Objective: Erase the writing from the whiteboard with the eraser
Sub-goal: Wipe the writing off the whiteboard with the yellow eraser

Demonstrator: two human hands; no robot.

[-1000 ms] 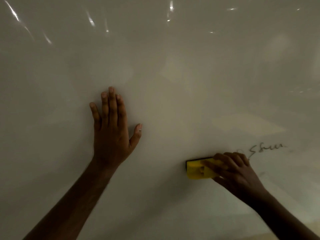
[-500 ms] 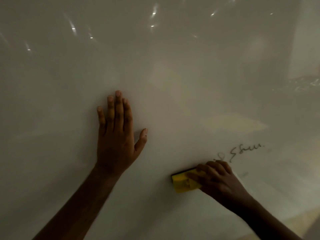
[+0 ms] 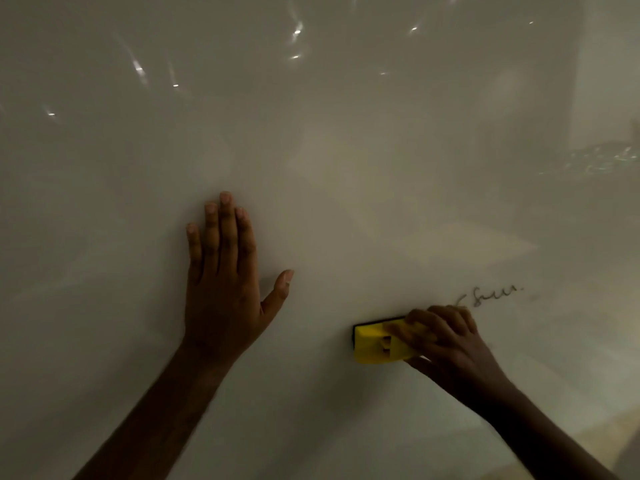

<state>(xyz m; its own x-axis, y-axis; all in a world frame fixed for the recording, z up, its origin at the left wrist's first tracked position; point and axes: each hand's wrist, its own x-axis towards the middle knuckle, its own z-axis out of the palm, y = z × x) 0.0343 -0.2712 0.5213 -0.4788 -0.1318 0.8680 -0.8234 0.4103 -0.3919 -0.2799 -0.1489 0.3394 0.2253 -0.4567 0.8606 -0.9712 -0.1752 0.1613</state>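
Note:
A glossy whiteboard fills nearly the whole view. My right hand grips a yellow eraser with a dark felt edge, pressed flat on the board at lower right. Just above and right of my knuckles runs a short line of dark handwriting, partly hidden at its left end by my fingers. My left hand lies flat on the board to the left of the eraser, fingers together pointing up, thumb spread out, holding nothing.
Bright light reflections dot the upper board. At the far right the board ends at a pale vertical strip. A tan floor patch shows at the bottom right corner.
The small loop at the left end of the writing, visible half a second ago, is now gone or covered by my right hand. The eraser sits level again after tilting. My left hand stays planted.

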